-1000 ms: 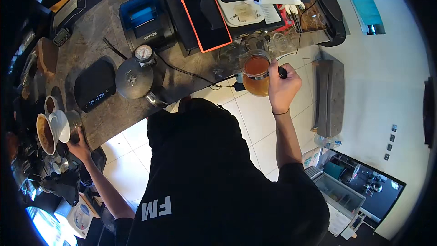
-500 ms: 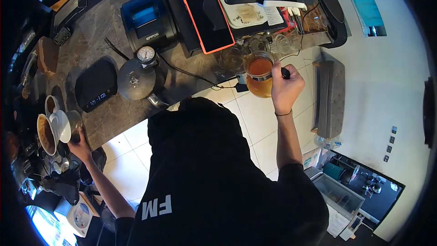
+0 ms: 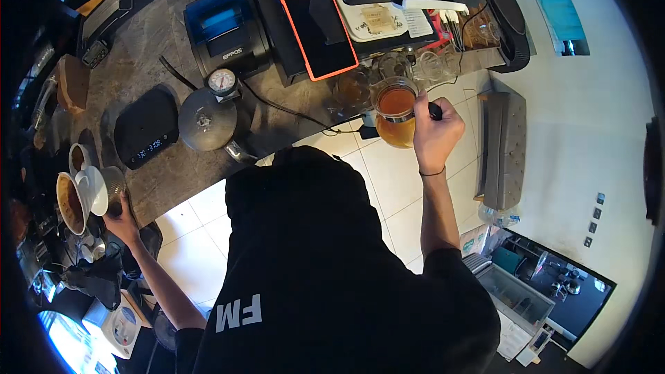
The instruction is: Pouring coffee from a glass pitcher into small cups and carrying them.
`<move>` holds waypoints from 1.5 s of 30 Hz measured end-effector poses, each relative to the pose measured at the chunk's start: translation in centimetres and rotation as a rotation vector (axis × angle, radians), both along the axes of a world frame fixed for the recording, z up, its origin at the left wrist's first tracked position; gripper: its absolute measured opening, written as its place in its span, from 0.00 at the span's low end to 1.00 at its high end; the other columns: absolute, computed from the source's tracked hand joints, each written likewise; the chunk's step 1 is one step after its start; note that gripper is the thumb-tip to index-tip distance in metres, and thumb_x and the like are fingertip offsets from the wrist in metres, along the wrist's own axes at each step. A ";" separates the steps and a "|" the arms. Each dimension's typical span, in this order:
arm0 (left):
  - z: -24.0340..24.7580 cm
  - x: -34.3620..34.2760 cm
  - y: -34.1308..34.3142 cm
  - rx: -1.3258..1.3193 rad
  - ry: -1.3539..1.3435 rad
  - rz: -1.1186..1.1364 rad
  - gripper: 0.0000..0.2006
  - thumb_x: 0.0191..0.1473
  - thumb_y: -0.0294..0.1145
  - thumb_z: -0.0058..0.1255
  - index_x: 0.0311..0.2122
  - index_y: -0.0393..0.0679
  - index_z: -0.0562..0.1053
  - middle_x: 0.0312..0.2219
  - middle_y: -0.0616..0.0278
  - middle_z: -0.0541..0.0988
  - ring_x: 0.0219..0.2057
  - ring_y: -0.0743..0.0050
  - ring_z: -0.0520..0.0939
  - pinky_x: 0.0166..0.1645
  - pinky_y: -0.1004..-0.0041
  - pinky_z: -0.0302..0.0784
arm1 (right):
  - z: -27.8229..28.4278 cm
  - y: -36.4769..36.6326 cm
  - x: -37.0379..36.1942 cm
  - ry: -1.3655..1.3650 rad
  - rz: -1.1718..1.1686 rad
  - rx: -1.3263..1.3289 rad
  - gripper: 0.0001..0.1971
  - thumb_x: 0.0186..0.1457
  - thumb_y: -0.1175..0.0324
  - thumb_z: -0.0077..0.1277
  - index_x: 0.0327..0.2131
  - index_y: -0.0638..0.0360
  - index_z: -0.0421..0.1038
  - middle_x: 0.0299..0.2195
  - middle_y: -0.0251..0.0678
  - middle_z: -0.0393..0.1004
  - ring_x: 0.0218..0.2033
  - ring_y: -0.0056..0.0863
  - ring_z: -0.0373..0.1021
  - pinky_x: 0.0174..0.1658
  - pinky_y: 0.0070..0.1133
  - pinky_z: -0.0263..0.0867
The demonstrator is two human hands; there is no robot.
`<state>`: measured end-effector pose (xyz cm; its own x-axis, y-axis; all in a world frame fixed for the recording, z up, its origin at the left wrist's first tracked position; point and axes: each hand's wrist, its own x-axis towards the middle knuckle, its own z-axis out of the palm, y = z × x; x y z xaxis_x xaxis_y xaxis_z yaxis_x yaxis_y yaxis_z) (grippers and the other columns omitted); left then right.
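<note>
While right grip (image 3: 440, 131) holds glass pot (image 3: 395, 131) | left grip (image 3: 123, 223) touches ribbed vessel (image 3: 114, 181), closure unclear | scale (image 3: 143, 116) shows digits

- Glass carafe (image 3: 397, 135): round-bodied and clear, with a light band about its neck and a black handle; amber liquid shows inside. It is roughly upright, gripped at the handle by the right hand (image 3: 439, 133), just off the counter's edge.
- Ribbed glass vessel (image 3: 114, 188): clear, at the counter's left end, the left hand (image 3: 122, 224) against its near side, that hand's fingers partly hidden.
- White dripper (image 3: 96, 191): seemingly atop the ribbed vessel, its mouth toward the left.
- Paper filter (image 3: 61, 196): lining the dripper, brown grounds inside.
</note>
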<state>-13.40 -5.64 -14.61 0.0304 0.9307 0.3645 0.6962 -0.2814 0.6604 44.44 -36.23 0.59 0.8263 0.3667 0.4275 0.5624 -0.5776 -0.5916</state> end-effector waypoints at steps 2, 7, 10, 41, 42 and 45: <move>0.1 0.1 0.0 0.005 0.009 -0.001 0.29 0.52 0.41 0.65 0.52 0.30 0.72 0.47 0.47 0.79 0.46 0.58 0.80 0.53 0.64 0.73 | 0.1 0.0 -0.1 -0.003 0.009 0.007 0.21 0.51 0.64 0.60 0.14 0.66 0.64 0.09 0.37 0.57 0.13 0.21 0.51 0.18 0.24 0.53; 0.6 0.5 -0.3 0.018 0.020 -0.005 0.29 0.52 0.41 0.65 0.52 0.29 0.71 0.47 0.46 0.79 0.47 0.57 0.80 0.53 0.64 0.73 | 0.1 0.0 -0.1 0.000 0.009 0.029 0.21 0.51 0.64 0.60 0.14 0.66 0.63 0.09 0.35 0.56 0.14 0.19 0.50 0.18 0.24 0.52; 0.8 1.0 -0.5 0.020 -0.027 -0.021 0.29 0.52 0.41 0.65 0.52 0.29 0.71 0.47 0.46 0.79 0.47 0.57 0.80 0.53 0.64 0.73 | 0.0 -0.3 0.0 0.061 0.001 0.077 0.22 0.53 0.64 0.59 0.14 0.65 0.63 0.09 0.32 0.56 0.15 0.16 0.50 0.18 0.22 0.51; 1.9 2.1 -1.0 0.005 0.055 -0.005 0.28 0.53 0.38 0.64 0.52 0.27 0.70 0.48 0.47 0.78 0.47 0.60 0.79 0.55 0.67 0.71 | 1.2 -2.2 6.7 -0.093 -0.006 0.020 0.21 0.53 0.61 0.60 0.16 0.68 0.68 0.10 0.38 0.64 0.14 0.19 0.56 0.20 0.23 0.57; 1.9 2.1 -1.0 0.002 0.060 -0.008 0.28 0.53 0.37 0.64 0.52 0.27 0.70 0.48 0.46 0.78 0.47 0.60 0.79 0.55 0.67 0.71 | 1.2 -2.1 6.7 -0.101 -0.003 -0.008 0.21 0.53 0.61 0.60 0.17 0.68 0.68 0.10 0.39 0.64 0.13 0.21 0.57 0.20 0.24 0.58; 1.0 0.9 -0.6 -0.022 0.002 -0.012 0.28 0.52 0.37 0.64 0.51 0.27 0.70 0.48 0.47 0.78 0.46 0.61 0.79 0.54 0.67 0.72 | 1.0 -2.0 7.2 -0.112 0.022 -0.051 0.20 0.52 0.61 0.60 0.17 0.67 0.69 0.11 0.40 0.65 0.12 0.23 0.58 0.19 0.25 0.59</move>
